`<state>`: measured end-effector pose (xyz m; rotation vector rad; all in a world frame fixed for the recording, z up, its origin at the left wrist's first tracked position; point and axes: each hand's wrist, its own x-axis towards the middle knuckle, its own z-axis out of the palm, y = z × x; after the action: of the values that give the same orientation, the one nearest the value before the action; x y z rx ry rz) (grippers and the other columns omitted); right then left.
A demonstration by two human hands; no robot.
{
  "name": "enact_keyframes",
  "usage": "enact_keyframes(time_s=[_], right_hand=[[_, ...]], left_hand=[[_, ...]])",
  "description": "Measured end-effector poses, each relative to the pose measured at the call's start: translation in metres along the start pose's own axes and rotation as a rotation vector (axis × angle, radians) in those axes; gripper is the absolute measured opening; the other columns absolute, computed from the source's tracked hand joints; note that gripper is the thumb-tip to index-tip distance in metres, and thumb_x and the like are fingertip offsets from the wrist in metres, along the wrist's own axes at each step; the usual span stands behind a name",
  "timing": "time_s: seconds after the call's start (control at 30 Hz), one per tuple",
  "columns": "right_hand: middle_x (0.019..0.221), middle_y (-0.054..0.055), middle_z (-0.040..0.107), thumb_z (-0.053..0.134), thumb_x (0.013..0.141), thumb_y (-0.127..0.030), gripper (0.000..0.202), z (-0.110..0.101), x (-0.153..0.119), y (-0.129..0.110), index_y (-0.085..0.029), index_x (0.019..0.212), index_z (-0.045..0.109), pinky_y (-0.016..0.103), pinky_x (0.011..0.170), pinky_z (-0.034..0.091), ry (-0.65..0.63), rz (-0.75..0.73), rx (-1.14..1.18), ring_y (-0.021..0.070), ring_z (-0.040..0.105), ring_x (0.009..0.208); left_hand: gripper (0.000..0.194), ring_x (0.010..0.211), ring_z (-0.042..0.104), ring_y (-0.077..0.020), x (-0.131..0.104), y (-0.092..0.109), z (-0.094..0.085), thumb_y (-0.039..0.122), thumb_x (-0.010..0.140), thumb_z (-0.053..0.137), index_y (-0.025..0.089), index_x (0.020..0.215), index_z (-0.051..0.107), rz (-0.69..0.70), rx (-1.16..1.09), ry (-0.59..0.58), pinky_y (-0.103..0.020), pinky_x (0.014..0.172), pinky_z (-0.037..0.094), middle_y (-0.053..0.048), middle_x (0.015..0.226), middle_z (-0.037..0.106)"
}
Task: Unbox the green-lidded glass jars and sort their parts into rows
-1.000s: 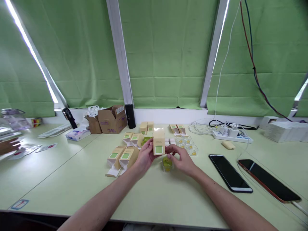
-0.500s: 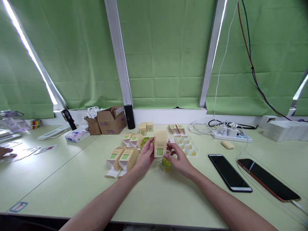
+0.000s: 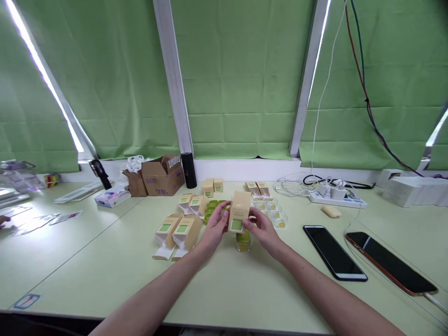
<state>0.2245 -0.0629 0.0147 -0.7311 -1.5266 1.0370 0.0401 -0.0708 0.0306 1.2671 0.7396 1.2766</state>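
A small tan cardboard box (image 3: 241, 205) with a green square on its front is held up between my two hands, tilted a little. My left hand (image 3: 217, 224) grips its left side, and my right hand (image 3: 262, 228) grips its right side with the thumb on the lower front. Just below the box, a clear container with green contents (image 3: 243, 241) stands on the table, its top partly hidden. Left of my left hand lie tan boxes with open flaps (image 3: 187, 231). Several green pieces (image 3: 211, 207) sit behind that hand. Clear containers with yellow spots (image 3: 275, 212) stand beyond my right hand.
Two phones (image 3: 334, 252) lie at the right, one with a cable. Farther back are a power strip (image 3: 338, 198) and a beige oval object (image 3: 331, 211). A brown carton (image 3: 163, 176), a black cylinder (image 3: 188, 170) and a tissue pack (image 3: 112, 197) stand back left. Another person's hand (image 3: 4, 220) shows at the left edge.
The box has moved slightly right and tilted, its top leaning right. My right thumb has come onto its lower front. The other person's hand has drawn back left.
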Motion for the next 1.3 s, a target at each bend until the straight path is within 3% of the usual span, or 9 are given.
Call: enact_keyframes(time_s=[0.17,0.3,0.6,0.87,1.3], right_hand=[[0.11,0.008,0.074,0.076,0.081,-0.064,0.048,-0.002,0.003,-0.007,-0.025,0.107,0.069,0.042,0.093,0.052,0.065,0.058,0.179,0.0275,0.066,0.103],[0.106,0.008,0.075,0.077,0.079,-0.066,0.049,-0.001,0.005,-0.005,-0.024,0.105,0.07,0.041,0.09,0.053,0.116,0.072,0.187,0.0265,0.067,0.1],[0.096,0.006,0.069,0.075,0.078,-0.07,0.053,0.0,0.006,0.002,-0.024,0.103,0.067,0.039,0.084,0.054,0.126,0.051,0.051,0.0254,0.064,0.095],[0.098,0.007,0.07,0.072,0.078,-0.072,0.056,0.0,0.006,0.001,-0.023,0.105,0.066,0.037,0.079,0.053,0.119,0.056,-0.011,0.0249,0.065,0.092],[0.102,0.01,0.075,0.076,0.078,-0.07,0.06,-0.002,0.005,0.002,-0.023,0.112,0.065,0.042,0.087,0.055,0.086,0.038,0.016,0.0272,0.069,0.096]], left_hand=[[0.053,0.127,0.062,-0.0297,-0.001,-0.001,-0.001,0.045,0.094,0.067,0.024,0.141,0.053,0.154,0.039,-0.124,-0.044,0.107,0.049,-0.013,0.139,0.065],[0.057,0.143,0.048,-0.031,0.0,-0.008,0.0,0.033,0.093,0.069,0.025,0.146,0.05,0.272,0.122,-0.179,-0.047,0.12,0.037,-0.013,0.149,0.056],[0.055,0.145,0.046,-0.0318,-0.003,-0.011,0.0,0.032,0.097,0.065,0.025,0.148,0.046,0.311,0.24,-0.146,-0.05,0.12,0.038,-0.015,0.153,0.051],[0.056,0.143,0.048,-0.0314,-0.005,-0.006,0.001,0.032,0.094,0.068,0.026,0.146,0.048,0.307,0.271,-0.137,-0.048,0.118,0.039,-0.014,0.151,0.053],[0.053,0.14,0.05,-0.0305,-0.005,-0.006,0.001,0.035,0.096,0.066,0.025,0.144,0.047,0.317,0.254,-0.129,-0.046,0.116,0.04,-0.014,0.148,0.054]])
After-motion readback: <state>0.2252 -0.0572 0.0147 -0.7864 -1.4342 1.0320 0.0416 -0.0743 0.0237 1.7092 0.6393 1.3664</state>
